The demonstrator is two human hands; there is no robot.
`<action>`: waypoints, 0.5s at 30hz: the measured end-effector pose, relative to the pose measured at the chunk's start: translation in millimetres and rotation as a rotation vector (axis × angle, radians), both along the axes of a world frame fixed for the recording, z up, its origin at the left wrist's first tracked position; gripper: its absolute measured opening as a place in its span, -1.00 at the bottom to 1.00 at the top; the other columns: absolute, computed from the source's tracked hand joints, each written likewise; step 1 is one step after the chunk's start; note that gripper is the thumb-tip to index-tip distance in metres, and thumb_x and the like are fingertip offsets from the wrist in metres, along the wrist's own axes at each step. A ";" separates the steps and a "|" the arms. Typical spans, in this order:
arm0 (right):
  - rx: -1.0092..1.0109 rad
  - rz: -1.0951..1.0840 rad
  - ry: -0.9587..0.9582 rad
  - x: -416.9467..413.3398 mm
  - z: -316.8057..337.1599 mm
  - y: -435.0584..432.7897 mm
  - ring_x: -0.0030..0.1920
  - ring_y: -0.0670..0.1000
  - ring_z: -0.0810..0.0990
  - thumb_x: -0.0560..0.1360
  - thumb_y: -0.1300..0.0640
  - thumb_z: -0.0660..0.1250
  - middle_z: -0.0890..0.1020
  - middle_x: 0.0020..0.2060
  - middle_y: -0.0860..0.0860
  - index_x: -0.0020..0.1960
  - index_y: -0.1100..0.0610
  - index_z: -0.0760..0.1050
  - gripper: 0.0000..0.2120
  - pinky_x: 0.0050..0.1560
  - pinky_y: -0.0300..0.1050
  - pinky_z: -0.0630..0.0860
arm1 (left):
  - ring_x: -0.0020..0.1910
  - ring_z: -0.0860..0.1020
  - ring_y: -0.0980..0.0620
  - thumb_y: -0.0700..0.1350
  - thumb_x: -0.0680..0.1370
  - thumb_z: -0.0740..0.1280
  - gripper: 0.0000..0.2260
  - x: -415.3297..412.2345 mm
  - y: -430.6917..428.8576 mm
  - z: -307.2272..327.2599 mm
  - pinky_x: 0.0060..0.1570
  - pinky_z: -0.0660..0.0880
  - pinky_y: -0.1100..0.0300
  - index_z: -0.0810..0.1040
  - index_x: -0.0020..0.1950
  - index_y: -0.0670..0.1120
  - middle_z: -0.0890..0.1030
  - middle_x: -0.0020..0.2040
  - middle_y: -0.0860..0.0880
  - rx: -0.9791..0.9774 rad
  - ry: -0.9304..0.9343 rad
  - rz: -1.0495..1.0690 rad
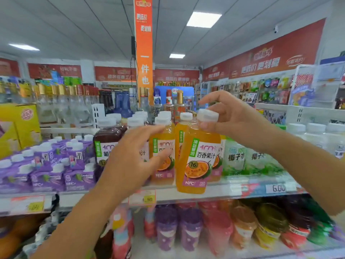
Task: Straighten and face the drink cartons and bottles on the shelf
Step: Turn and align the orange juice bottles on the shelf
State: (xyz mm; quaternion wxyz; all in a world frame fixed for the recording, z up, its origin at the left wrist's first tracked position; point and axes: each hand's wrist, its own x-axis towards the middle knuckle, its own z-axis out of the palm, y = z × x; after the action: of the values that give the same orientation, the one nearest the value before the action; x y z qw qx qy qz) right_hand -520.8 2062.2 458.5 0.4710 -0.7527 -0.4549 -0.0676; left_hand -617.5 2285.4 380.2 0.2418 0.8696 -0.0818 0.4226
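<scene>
On the head camera, my right hand [237, 120] pinched the orange juice bottle [197, 159] by its white cap [208, 114] and neck. The bottle was tilted at the shelf [214, 191] front edge, beside matching bottles. My left hand [134, 159] was spread open, gripping nothing. The bottle looked full, so I judged it heavy and slick, safer held round the body.

the right hand [229, 116] pinches the white cap of an orange juice bottle [197, 159]. the bottle is tilted, cap toward the right, at the near edge of the shelf [214, 191], label facing out. the left hand [134, 156], blurred, fingers straight and spread, is in front of a second orange bottle [164, 144] just left; contact is unclear. further left stand a dark juice bottle [106, 139] and purple cartons [56, 165]. pale coconut water bottles [237, 157] stand at right.
</scene>
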 end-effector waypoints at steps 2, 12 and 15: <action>-0.046 -0.015 -0.061 8.9 9.9 13.6 -0.11 0.00 0.69 0.44 0.13 0.47 0.67 -0.03 0.03 0.19 -0.06 0.44 -0.61 0.01 -0.04 0.63 | 0.26 0.27 0.40 0.17 0.53 0.33 -0.55 10.9 14.4 23.1 0.26 0.12 0.48 0.41 0.41 0.15 0.41 0.30 0.29 0.124 -0.054 0.085; -0.212 -0.060 -0.135 54.8 12.0 48.9 -0.14 -0.08 0.64 0.46 0.11 0.47 0.59 0.11 -0.01 0.10 -0.13 0.45 -0.69 -0.03 -0.02 0.61 | 0.49 0.26 0.11 0.27 0.51 0.27 -0.36 60.7 29.5 22.8 0.47 0.04 0.00 0.20 0.54 0.13 0.30 0.51 0.14 0.464 0.063 0.307; -0.323 -0.118 -0.166 63.8 13.5 52.2 -0.04 -0.11 0.54 0.47 0.03 0.45 0.49 0.25 -0.03 0.14 -0.17 0.42 -0.68 0.01 -0.09 0.50 | 0.39 0.38 0.08 0.27 0.47 0.33 -0.37 66.1 29.7 17.9 0.41 0.12 -0.02 0.30 0.49 0.13 0.41 0.44 0.13 0.460 0.016 0.334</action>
State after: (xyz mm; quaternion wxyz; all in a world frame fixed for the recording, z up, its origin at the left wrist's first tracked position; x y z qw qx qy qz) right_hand -457.1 2114.3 472.1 0.3002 -0.8357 -0.4524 -0.0829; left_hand -551.4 2315.1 398.1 -0.0344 0.9064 -0.0291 0.4200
